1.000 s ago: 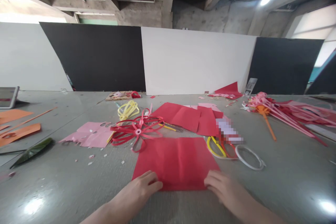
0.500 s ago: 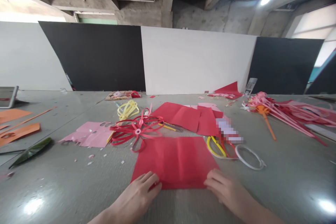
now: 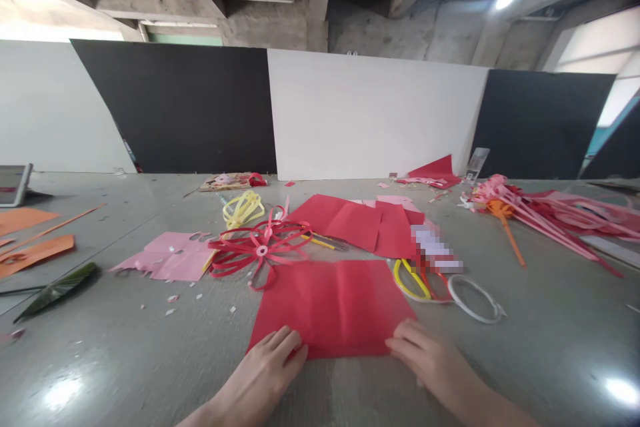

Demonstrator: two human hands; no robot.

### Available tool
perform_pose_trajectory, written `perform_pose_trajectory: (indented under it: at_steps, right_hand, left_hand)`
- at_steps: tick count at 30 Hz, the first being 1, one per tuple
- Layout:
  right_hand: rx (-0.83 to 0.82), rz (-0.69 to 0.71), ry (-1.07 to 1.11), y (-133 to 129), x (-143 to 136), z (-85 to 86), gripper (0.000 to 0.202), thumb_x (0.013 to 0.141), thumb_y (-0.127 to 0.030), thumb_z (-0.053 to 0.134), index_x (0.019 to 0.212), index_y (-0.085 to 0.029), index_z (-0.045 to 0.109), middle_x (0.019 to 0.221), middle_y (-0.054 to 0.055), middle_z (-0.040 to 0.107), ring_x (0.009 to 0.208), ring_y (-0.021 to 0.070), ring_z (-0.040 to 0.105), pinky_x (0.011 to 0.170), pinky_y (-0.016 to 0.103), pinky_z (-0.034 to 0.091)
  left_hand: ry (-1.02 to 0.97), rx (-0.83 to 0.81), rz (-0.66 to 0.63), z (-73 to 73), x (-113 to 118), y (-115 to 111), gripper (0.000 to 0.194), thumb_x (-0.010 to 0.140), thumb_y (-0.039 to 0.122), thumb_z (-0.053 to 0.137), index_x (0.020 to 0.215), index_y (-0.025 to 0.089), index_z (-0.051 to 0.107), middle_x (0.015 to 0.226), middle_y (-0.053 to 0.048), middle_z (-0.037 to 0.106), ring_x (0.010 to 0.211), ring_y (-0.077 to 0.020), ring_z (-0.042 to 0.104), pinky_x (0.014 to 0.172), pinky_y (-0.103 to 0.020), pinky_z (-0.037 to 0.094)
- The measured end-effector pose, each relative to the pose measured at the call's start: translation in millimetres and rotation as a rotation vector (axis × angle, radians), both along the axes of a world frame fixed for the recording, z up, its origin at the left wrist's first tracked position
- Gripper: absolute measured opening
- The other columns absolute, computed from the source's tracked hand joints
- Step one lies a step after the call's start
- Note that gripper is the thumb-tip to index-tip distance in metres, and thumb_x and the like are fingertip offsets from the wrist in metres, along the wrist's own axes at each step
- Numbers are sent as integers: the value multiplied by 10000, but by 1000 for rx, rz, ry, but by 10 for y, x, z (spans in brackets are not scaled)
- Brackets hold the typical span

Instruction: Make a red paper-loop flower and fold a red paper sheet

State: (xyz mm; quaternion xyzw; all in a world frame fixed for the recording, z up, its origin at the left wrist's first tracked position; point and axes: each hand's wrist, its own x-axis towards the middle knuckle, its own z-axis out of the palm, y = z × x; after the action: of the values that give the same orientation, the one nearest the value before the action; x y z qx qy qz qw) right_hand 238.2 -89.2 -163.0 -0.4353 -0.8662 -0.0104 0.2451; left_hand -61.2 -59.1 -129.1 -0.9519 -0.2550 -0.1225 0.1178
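Observation:
A sheet of red paper (image 3: 333,303) with upright creases lies flat before me, its near edge looking folded over in a narrow strip. My left hand (image 3: 273,360) is closed at its near left corner, thumb and fingers pinching the edge. At the near right corner my right hand (image 3: 425,353) grips the same edge, fingers bent together. Touching the sheet's far left corner is a flower of looped red paper strips (image 3: 263,251) with a pale round centre. Yellow-handled scissors (image 3: 414,280) lie by its far right corner, next to a ring of white tubing or cord (image 3: 477,300).
More red sheets (image 3: 345,220) lie beyond, beside a yellow utility knife (image 3: 320,240). Pink paper (image 3: 165,257), a yellow loop flower (image 3: 243,208) and a green leaf (image 3: 57,292) are on the left. Pink strips (image 3: 545,220) are heaped right. Black and white panels (image 3: 375,117) stand behind.
Both hands keep their hold on the sheet's near corners. The right hand has shifted very slightly left along the edge; the rest of the table looks the same.

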Motion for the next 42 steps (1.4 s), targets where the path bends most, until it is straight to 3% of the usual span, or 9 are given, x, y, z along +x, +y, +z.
perform_pose_trajectory:
  at_steps: [6,11,17,21,24,35,42]
  right_hand:
    - [39,9,-8,17,12,14,206,831,-57,413,759,-191,551,721,7,549,669,141,521,605,257,412]
    - [-9,-2,-24,2,0,42,204,810,-42,437,828,-195,571,773,14,559,716,145,537,643,254,430]
    - [-213,-95,13,-13,-68,142,177,793,-27,483,783,-187,560,814,13,561,766,150,548,688,268,432]
    - [-400,-162,100,-18,-102,220,189,739,0,526,771,-187,536,811,-8,565,744,131,548,672,247,420]
    - [-446,-169,114,-29,-122,253,228,712,27,515,789,-187,539,824,-8,570,767,133,544,692,250,411]
    - [-327,-182,16,-61,-202,268,302,618,93,429,740,-175,501,772,4,546,697,140,505,627,259,377]
    - [-337,-211,45,-58,-203,283,313,594,103,432,726,-174,495,771,-8,546,702,134,504,624,251,376]
  left_hand:
    - [89,-60,78,-5,-3,-26,198,813,32,454,966,128,533,866,-62,566,742,-198,546,664,-311,497]
    - [116,-135,138,-9,5,-29,200,818,41,468,968,149,543,931,-70,568,811,-220,547,716,-334,489]
    - [55,-347,247,76,71,-68,229,850,30,385,898,182,550,928,-40,561,874,-197,529,786,-317,448]
    - [-12,-538,352,160,124,-60,210,809,22,405,901,169,522,961,-41,553,911,-186,520,814,-307,424]
    - [-3,-620,390,192,146,-40,248,769,11,397,921,167,516,974,-46,554,911,-186,526,817,-311,418]
    - [-1,-605,400,284,189,-44,279,665,0,364,811,177,521,933,-53,547,855,-180,533,753,-282,406]
    - [-25,-573,383,237,184,-39,280,630,-1,359,785,183,503,896,-36,556,813,-169,529,716,-263,387]
